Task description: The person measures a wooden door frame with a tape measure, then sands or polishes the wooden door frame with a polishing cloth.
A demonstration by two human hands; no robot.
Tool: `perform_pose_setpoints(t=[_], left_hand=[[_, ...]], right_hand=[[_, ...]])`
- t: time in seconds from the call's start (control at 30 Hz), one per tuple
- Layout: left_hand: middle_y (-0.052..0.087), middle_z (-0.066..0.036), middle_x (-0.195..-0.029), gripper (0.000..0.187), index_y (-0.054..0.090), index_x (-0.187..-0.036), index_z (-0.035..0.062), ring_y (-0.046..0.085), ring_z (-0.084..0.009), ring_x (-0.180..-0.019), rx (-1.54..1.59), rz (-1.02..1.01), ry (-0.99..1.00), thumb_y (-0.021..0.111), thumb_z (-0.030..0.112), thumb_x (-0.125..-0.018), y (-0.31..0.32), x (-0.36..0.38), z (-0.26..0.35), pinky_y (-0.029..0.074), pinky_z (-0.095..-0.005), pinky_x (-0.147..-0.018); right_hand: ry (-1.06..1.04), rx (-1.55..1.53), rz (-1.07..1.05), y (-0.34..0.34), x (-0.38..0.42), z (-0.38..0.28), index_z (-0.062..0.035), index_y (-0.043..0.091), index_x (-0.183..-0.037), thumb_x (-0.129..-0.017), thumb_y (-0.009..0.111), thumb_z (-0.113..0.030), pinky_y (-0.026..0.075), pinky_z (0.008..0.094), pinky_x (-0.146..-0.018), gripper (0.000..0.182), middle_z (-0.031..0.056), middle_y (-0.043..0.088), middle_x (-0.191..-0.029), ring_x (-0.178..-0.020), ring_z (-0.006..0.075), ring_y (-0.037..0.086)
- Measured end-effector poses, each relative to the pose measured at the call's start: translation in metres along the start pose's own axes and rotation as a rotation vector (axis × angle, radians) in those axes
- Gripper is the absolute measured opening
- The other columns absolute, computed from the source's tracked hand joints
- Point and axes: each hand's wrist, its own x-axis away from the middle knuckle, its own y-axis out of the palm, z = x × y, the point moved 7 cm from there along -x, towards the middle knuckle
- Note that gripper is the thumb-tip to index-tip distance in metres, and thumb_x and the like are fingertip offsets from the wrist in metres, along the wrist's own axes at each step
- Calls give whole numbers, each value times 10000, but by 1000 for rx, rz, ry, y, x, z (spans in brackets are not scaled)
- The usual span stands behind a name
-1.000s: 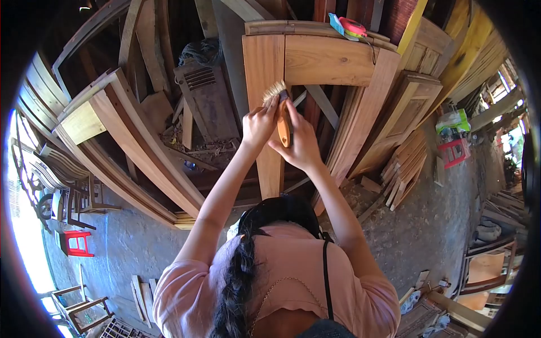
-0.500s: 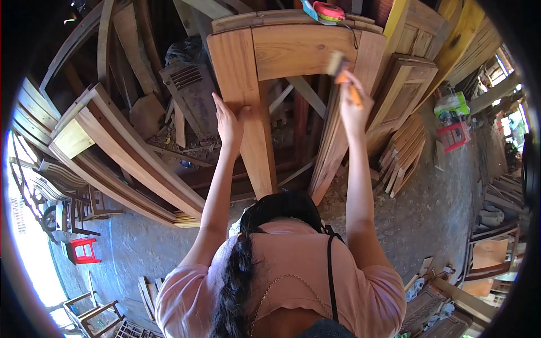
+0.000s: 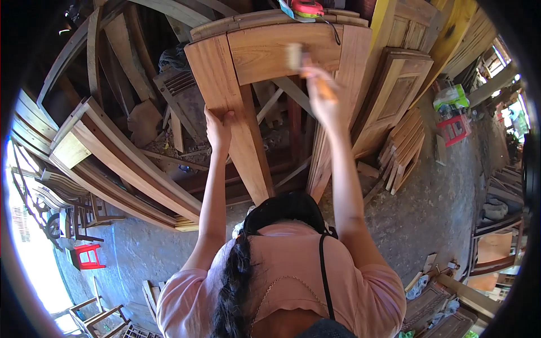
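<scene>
A wooden frame (image 3: pixel 284 52) stands in front of me, with a wide top rail between two uprights. My left hand (image 3: pixel 218 128) is closed on the outer edge of its left upright, thumb on the front face. In my right hand (image 3: pixel 327 104) is a paintbrush (image 3: pixel 295 57) with an orange handle and pale bristles. The bristles, blurred by motion, overlap the middle of the top rail. On top of the frame lies a red tape measure (image 3: pixel 307 7), its dark strap hanging over the rail.
Curved wooden pieces (image 3: pixel 135 163) lean at the left. Panelled doors (image 3: pixel 398 96) and stacked boards (image 3: pixel 403 147) stand at the right. Wood scraps lie behind the frame. Red plastic stools stand on the floor, one at left (image 3: pixel 89 257) and one at right (image 3: pixel 454 130).
My right hand has swept the paintbrush leftward along the top rail. My left hand's fingers, stretched out before, now curl around the upright's edge, a little lower. The view has shifted slightly.
</scene>
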Motion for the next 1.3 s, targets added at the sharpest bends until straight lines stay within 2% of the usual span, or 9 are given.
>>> perform_pose_setpoints(t=[0.27,0.33,0.43,0.6,0.73,0.83,0.9,1.03,1.3], left_hand=[[508,-295,-1226,840,243,-1381,-13,537,-443,-1089,-22,-8,-29,674,424,-807,-1,1,0,462,-467,-857],[508,-295,-1225,836,247,-1377,-16,537,-443,-1088,-45,8,-9,674,423,-807,0,-1,0,462,-466,-856],[511,-296,-1217,826,254,-1370,-21,539,-446,-1082,-19,-9,-18,673,418,-810,-2,0,1,463,-466,-854],[523,-274,-1208,810,258,-1365,-15,553,-445,-1056,-20,-12,4,675,404,-811,-4,-1,7,472,-469,-833],[531,-263,-1202,780,272,-1355,-6,564,-435,-1045,8,-43,-32,674,386,-815,-7,2,13,480,-465,-820],[533,-258,-1200,769,278,-1349,-6,568,-431,-1042,33,-32,-36,675,379,-815,-5,1,11,480,-465,-820],[531,-257,-1202,770,278,-1348,-8,568,-430,-1043,9,-34,-36,677,378,-813,-4,1,8,480,-465,-821],[528,-257,-1204,778,276,-1347,-12,566,-428,-1048,22,-82,-63,683,375,-809,0,-3,0,478,-468,-824],[501,-267,-1247,806,255,-1370,-34,546,-419,-1087,-7,-69,-4,670,384,-820,1,-3,-3,471,-451,-854]], right_hand=[[17,-40,92,21,-13,-14,-122,662,-928,-879,596,-105,405,293,-431,84,109,612,-595,-442,134,555],[19,-191,-242,69,-5,-64,-86,660,-973,-888,596,-88,509,250,-600,106,108,701,-954,-669,137,659],[131,-369,-413,103,-3,-72,-87,674,-966,-903,590,-137,518,259,-659,116,97,702,-952,-729,156,668],[112,-109,42,0,-34,15,-43,670,-965,-924,556,-127,479,272,-806,147,45,694,-881,-845,154,643],[358,176,200,-58,-51,23,-27,696,-934,-915,548,-85,486,250,-767,161,57,703,-886,-845,138,654],[-170,-12,151,22,-44,-26,-100,653,-981,-898,545,-138,492,287,-536,142,121,689,-823,-572,220,644],[66,-130,-178,78,-29,-65,-110,654,-959,-884,559,-124,459,317,-455,122,92,684,-769,-523,204,623],[-40,-401,-223,113,-30,-89,-98,679,-975,-899,578,-137,468,216,-569,131,58,694,-794,-632,106,626],[236,-91,216,-80,-61,71,-20,681,-949,-926,552,-121,495,250,-773,166,72,700,-927,-863,128,654]])
